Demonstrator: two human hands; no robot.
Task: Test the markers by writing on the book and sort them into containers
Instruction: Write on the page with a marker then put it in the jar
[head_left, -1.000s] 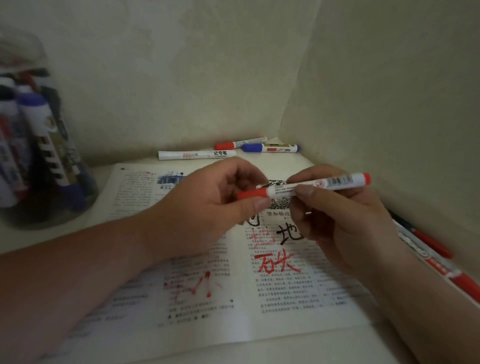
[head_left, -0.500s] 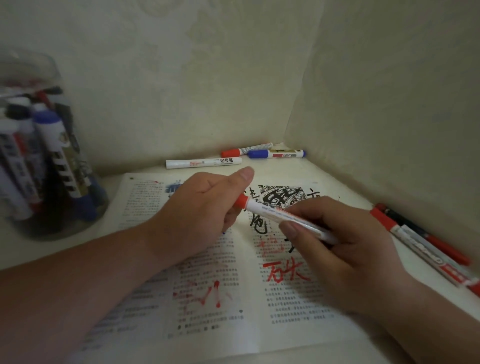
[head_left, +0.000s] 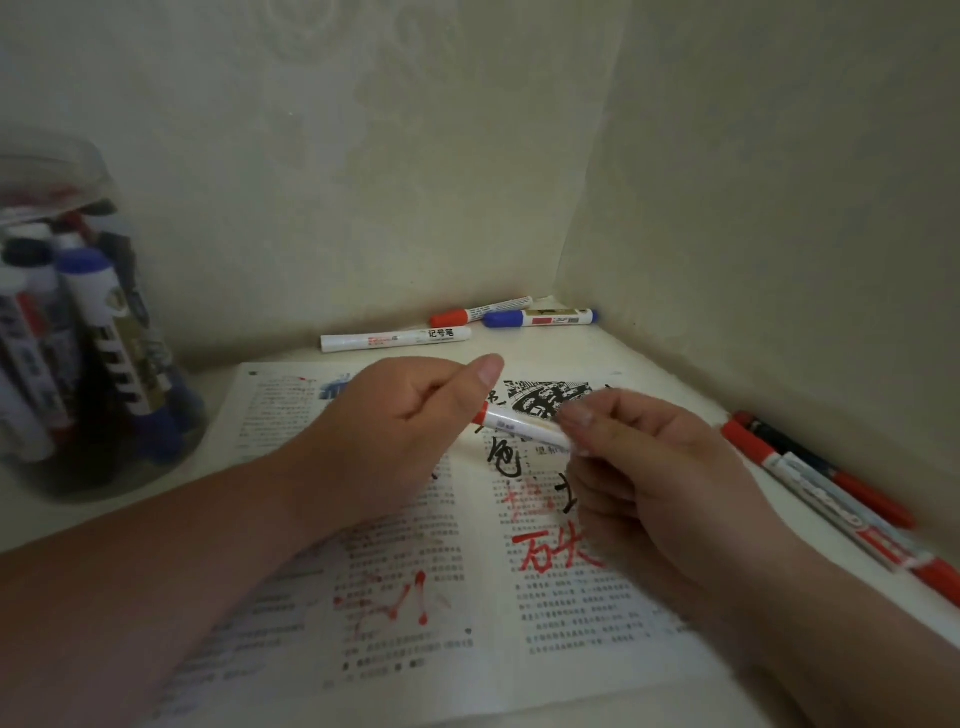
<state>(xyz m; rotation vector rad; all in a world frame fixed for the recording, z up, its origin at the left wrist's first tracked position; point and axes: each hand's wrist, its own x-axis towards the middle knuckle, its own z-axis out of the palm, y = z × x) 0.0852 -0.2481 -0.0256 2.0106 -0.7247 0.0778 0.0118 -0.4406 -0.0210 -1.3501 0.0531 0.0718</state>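
A slim white plastic marker (head_left: 519, 427) (red cap (head_left: 480, 415) at nine o'clock) hangs above the paper book (head_left: 415, 649). The left hand (head_left: 400, 431) curls round the cap and the right hand (head_left: 649, 467) pinches the marker.

Two pale, faintly patterned walls (head_left: 363, 156) meet at a corner (head_left: 597, 208); below that corner spreads a dimly lit whitish tabletop (head_left: 587, 348).

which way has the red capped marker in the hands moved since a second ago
Yes. The red-capped marker has tilted and dropped: it lay nearly level across the black illustration, and now it slopes down to the right along the picture's lower edge.
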